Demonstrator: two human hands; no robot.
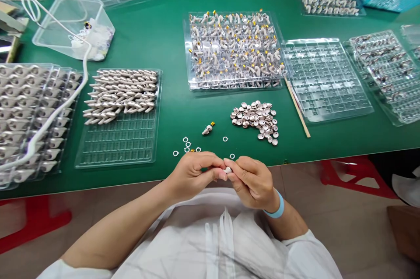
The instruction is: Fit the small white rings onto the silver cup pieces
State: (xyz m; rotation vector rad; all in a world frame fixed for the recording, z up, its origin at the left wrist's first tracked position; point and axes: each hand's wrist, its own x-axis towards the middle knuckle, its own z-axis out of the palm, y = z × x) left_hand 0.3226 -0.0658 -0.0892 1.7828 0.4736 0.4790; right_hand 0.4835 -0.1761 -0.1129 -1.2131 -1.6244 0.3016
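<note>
Just in front of the table's near edge, my left hand [197, 171] and my right hand [251, 180] meet, pinching a small pale beige part [227, 169] between thumbs and fingertips. Most of that part is covered by the fingers. Beyond my hands lie several thin white tabbed rings [176, 153], a single white ring [225, 139] and another ring [232, 156] close to my right fingers. A beige earbud-like piece with a yellow tab [207, 130] rests on the green surface. Right of it is a loose pile of small round beige caps [254, 117].
A clear tray of curved parts with yellow tabs [234, 51] stands ahead. On the left are a tray of beige shells [121, 95], larger stacked trays [29, 117], a plastic box [75, 29] and a white cable [59, 112]. A wooden stick [297, 108] touches a clear tray [328, 79] at right.
</note>
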